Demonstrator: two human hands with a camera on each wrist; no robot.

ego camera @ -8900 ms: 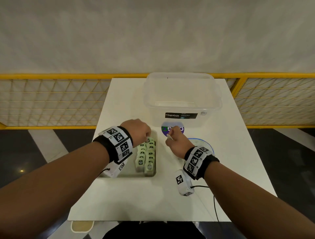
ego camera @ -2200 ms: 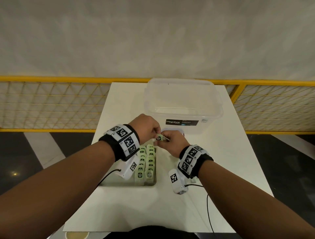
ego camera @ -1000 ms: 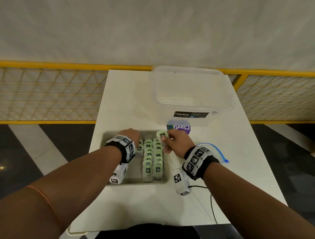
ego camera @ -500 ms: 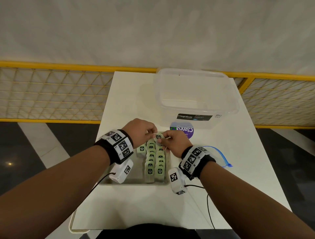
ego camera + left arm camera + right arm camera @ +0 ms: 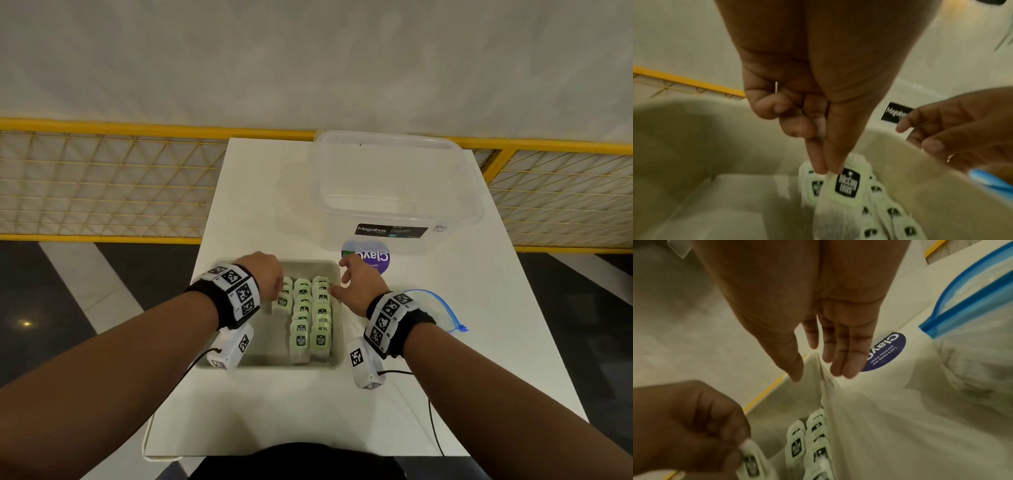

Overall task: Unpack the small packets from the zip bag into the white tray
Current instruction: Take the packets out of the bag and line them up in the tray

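The small pale-green paper packets [image 5: 310,320], each printed with a black square label, lie overlapping in two neat rows along the right side of the shallow white rectangular tray [image 5: 263,359], which sits on the white tabletop [image 5: 274,411] close to the person; a shorter third row begins at the tray's far end. The left hand [image 5: 265,274] hangs over the tray's left half, its thumb and forefinger pinching the top edge of one more pale-green packet [image 5: 840,193] so it dangles just above the others, the remaining fingers curled in. The right hand [image 5: 359,284] hovers over the tray's right rim with fingers straight and loosely spread, holding nothing. Just right of that wrist lies the clear zip bag with a blue seal [image 5: 442,308], flat on the tabletop. Farther off, a round blue sticker [image 5: 371,262] lies before a clear lidless plastic storage box [image 5: 394,185].
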